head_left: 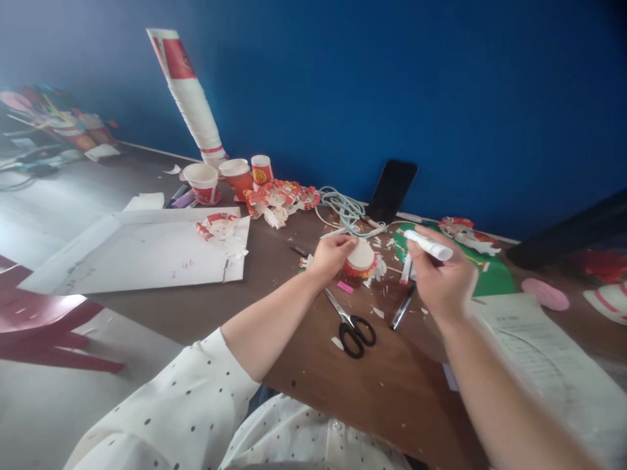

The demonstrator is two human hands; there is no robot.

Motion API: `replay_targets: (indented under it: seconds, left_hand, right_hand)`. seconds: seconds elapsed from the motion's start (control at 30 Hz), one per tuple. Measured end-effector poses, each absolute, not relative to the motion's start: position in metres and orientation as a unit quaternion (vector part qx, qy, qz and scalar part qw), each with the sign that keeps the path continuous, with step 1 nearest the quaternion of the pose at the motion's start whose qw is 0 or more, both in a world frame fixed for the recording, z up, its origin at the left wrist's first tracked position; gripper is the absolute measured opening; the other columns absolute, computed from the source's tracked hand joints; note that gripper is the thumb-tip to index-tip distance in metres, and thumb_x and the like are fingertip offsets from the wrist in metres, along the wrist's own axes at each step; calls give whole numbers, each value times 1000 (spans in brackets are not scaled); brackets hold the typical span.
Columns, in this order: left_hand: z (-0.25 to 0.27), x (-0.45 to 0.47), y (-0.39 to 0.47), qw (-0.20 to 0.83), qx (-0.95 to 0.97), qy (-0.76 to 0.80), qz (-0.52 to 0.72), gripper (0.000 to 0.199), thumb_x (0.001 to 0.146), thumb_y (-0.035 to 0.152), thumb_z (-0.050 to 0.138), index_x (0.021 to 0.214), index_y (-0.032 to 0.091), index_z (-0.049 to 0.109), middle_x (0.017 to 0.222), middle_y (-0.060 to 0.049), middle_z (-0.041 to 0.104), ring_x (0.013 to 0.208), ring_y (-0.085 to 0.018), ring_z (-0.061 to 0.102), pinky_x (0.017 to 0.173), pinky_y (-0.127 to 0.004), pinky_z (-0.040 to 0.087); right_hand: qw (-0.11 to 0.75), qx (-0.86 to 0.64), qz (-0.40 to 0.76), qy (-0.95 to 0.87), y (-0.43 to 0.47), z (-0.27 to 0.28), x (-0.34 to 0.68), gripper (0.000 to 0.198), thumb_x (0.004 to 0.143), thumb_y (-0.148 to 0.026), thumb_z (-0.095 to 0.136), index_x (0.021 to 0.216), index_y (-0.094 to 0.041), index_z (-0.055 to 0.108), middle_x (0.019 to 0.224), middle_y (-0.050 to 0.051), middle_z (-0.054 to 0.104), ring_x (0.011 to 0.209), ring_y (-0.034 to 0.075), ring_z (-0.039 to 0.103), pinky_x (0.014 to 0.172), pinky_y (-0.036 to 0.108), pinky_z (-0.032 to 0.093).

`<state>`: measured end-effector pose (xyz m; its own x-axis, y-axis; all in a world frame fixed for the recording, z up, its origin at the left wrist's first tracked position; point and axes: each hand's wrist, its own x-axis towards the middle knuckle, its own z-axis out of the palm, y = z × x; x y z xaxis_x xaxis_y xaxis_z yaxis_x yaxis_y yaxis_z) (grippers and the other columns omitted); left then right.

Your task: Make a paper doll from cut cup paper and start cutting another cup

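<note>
My left hand (333, 258) is closed in a pinch on the edge of a small paper piece (361, 253) with a round white middle and a red and yellow fringed rim. It looks cut from a paper cup. My right hand (443, 281) grips a thick white marker (428, 245) that lies slanted across the fingers; its far tip is not plain to see. Black-handled scissors (353, 326) lie on the brown table just in front of the paper piece. Beside them are a pink strip (345, 287) and a dark pen (403, 307).
Paper cups (202, 181) and a tall leaning cup stack (196, 108) stand at the back left. A white board (137, 251) lies left. A black phone (392, 189) leans on the blue wall beside a coiled cable (340, 207). Paper scraps are scattered around; printed sheets (539, 346) lie right.
</note>
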<state>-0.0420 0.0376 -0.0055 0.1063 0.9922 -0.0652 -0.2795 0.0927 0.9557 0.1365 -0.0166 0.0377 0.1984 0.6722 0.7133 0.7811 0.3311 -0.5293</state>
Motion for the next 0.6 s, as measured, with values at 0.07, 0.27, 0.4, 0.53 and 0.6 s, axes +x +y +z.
replay_targets:
  seconds: [0.07,0.27,0.4,0.53,0.6]
  left_hand:
    - [-9,-43,43,616,374,415,556,28,66,35,76,79,11,72,72,-5,69,66,-13,60,69,-27,48]
    - [-10,-45,48,636,280,412,589,26,59,31,79,74,11,70,64,-3,67,61,-12,59,67,-27,47]
    - [-9,-46,48,629,292,417,587,24,59,28,79,74,11,71,66,-4,68,63,-13,60,69,-27,48]
    - [-11,-47,47,625,314,424,575,25,60,31,79,75,12,72,66,-4,68,64,-13,60,71,-28,48]
    - [-12,-46,47,623,319,428,572,27,59,32,79,75,12,72,67,-4,69,63,-13,60,71,-29,48]
  right_hand:
    - [485,-582,-60,-649,-21,42,146,30,84,-34,65,112,-24,69,105,6,73,91,23,69,82,39,56]
    - [311,-553,-96,-767,-51,27,184,36,81,-31,64,117,-30,65,110,3,69,94,23,67,74,33,54]
    - [242,-542,-100,-798,-71,3,206,40,81,-35,62,121,-31,61,111,2,68,89,22,68,71,31,54]
    - [186,-545,-89,-813,-84,-9,217,41,83,-44,62,122,-31,61,110,3,67,87,22,67,69,32,53]
    - [164,-548,-74,-817,-87,-4,216,47,83,-51,61,126,-33,60,107,3,66,86,22,67,70,33,52]
